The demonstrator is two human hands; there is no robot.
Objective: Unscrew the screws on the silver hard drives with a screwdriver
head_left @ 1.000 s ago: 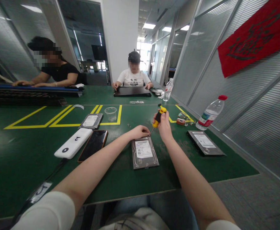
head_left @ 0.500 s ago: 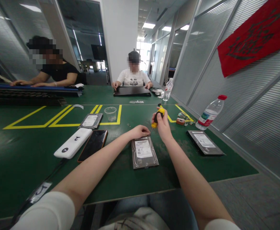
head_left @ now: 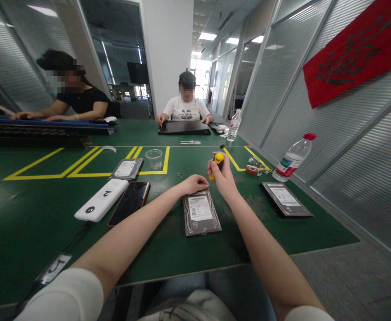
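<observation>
A hard drive (head_left: 202, 211) with a white label lies flat on the green table in front of me. My right hand (head_left: 222, 176) is wrapped round the yellow and black handle of a screwdriver (head_left: 219, 158). The screwdriver's shaft points down to the drive's far right corner. My left hand (head_left: 197, 183) rests at the drive's far edge, thumb and fingers pinched together close to the screwdriver tip. Whatever lies between those fingertips is too small to make out.
Left of my arms lie a phone (head_left: 129, 203), a white power bank (head_left: 101, 200), another hard drive (head_left: 127, 168) and a plastic cup (head_left: 154, 159). To the right are a third drive (head_left: 286, 199) and a water bottle (head_left: 294, 158). Two people sit across the table.
My right hand has shifted slightly left and down, and the screwdriver handle has tipped to stand more upright. My left hand and the hard drive stay in place.
</observation>
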